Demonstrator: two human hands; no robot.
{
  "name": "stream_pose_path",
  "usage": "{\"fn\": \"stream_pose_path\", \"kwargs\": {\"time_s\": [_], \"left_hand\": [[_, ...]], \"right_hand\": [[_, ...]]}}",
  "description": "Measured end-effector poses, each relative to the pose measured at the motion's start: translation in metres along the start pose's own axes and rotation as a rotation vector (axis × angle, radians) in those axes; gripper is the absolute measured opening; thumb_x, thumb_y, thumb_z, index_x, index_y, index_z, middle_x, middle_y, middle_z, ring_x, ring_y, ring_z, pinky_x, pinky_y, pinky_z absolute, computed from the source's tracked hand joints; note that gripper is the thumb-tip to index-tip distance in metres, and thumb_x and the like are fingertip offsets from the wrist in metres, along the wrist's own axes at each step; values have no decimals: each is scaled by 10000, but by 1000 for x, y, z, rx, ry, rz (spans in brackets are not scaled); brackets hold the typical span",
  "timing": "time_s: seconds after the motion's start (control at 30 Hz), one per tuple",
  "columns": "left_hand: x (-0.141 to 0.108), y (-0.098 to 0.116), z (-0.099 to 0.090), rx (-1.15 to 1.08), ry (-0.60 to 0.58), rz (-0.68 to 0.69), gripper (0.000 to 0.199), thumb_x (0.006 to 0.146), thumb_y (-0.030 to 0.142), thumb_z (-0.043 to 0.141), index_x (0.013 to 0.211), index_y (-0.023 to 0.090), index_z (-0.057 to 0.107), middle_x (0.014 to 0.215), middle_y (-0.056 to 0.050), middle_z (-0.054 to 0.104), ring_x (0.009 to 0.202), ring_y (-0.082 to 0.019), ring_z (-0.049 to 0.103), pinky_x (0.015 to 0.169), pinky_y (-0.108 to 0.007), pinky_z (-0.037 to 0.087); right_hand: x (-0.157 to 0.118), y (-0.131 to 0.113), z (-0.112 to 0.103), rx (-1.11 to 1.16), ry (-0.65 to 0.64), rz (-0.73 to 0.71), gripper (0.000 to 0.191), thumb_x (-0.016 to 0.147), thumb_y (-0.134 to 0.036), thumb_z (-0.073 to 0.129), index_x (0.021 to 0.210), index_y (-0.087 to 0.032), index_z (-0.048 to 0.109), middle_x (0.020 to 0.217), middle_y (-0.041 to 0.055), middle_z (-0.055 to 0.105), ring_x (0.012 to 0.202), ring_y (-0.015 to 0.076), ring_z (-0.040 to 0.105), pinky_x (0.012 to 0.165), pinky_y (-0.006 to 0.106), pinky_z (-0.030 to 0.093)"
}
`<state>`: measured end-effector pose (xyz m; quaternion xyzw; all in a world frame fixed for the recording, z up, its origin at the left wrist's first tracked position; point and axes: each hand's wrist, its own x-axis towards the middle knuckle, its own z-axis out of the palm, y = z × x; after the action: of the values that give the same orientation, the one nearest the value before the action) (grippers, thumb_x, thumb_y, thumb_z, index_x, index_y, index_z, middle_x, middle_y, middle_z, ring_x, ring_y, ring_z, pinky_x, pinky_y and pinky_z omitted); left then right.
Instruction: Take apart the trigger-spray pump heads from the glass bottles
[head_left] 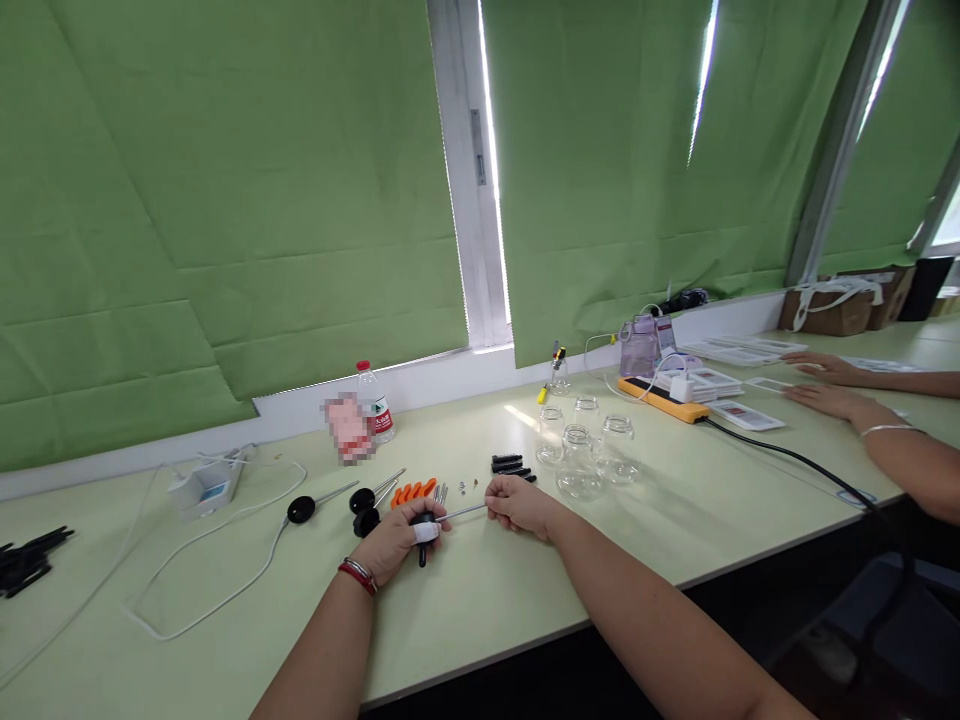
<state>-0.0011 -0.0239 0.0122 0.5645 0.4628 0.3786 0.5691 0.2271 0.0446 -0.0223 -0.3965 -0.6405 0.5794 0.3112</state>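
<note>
Two hands [390, 546] [523, 506] low, metal rod [465, 511] between

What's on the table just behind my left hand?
Beyond your left hand lie orange pieces, thin metal pins and black-headed rods; whatever the hand itself covers can't be seen.

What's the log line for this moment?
left hand: holds black handle | right hand: pinches metal rod | nearby: orange pieces, glass jars
</note>
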Motion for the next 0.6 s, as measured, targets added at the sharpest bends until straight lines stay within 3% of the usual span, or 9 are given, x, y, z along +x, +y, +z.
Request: {"fn": "stream_pose_path", "kwargs": {"time_s": [0.6], "left_hand": [[-2, 3, 1, 3, -25, -1, 282, 663, 260, 678, 915, 175, 584, 926, -71, 628, 668, -143, 565, 550, -251, 421]], "right_hand": [[-3, -8, 2, -46, 3, 32, 251, 849, -320, 506, 660, -155, 500, 515, -44, 507, 375, 34, 370, 362, 166, 283]]}}
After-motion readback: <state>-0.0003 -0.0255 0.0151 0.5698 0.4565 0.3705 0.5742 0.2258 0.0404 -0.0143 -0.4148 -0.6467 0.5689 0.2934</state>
